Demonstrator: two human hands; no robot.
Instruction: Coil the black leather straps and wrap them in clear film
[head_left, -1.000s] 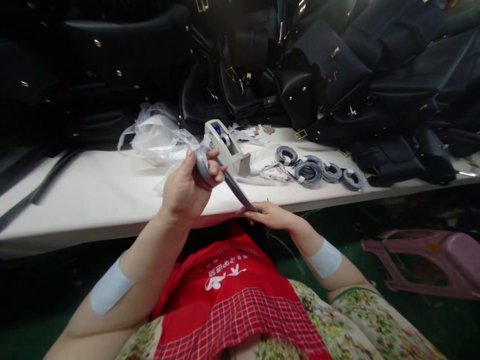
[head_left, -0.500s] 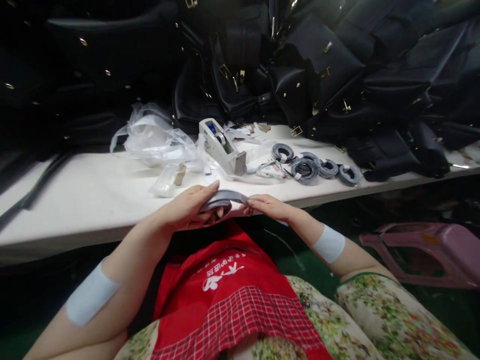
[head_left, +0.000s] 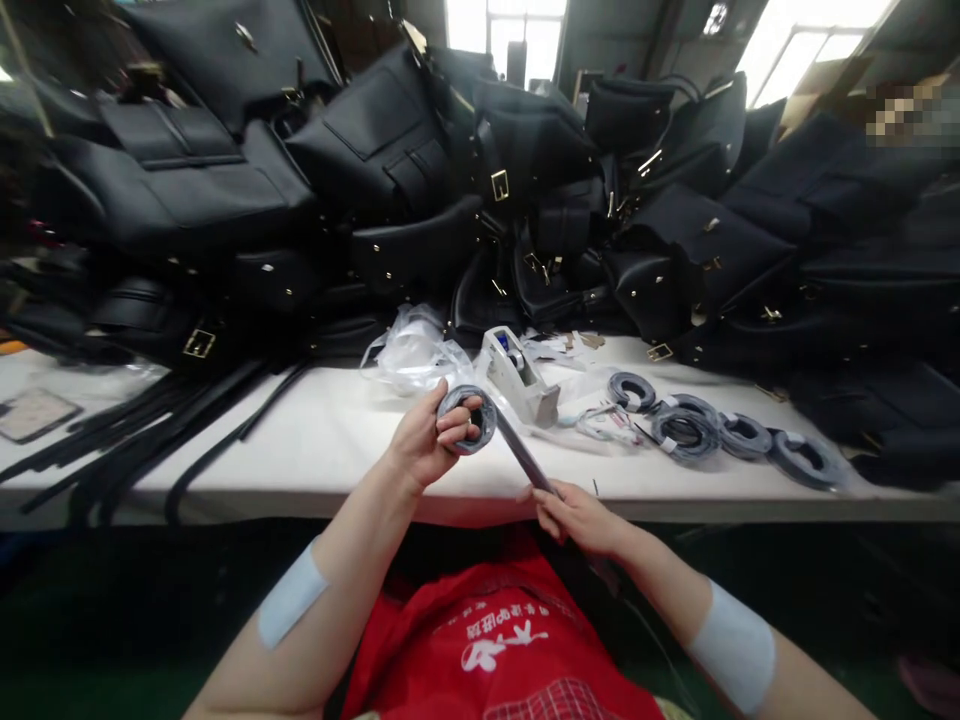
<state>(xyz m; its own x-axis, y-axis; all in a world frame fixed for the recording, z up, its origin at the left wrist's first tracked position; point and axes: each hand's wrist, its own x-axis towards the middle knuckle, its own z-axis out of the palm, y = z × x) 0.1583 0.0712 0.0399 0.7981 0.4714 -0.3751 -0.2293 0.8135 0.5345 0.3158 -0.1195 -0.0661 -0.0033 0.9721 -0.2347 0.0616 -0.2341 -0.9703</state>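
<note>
**Workshop Piled High With Black Bags**

This looks like a workshop or factory floor handling bags, not a home or shop. The tape dispenser (head_left: pixel 521 380) sits on a long white worktable (head_left: pixel 330 420). Behind it rises a heap of similar black bags (head_left: pixel 375 135) with gold-coloured buckles, far more than one household would own. Well left of it lie loose black strips (head_left: pixel 127 455); to its right, several wound grey coils (head_left: pixel 709 440). Paper scraps (head_left: pixel 559 348) litter the surface just behind it. Nearer than the dispenser, someone wears a red apron (head_left: pixel 517 640). Far beyond it, bright windows (head_left: pixel 469 25) light a dim, hall-like interior.
</note>
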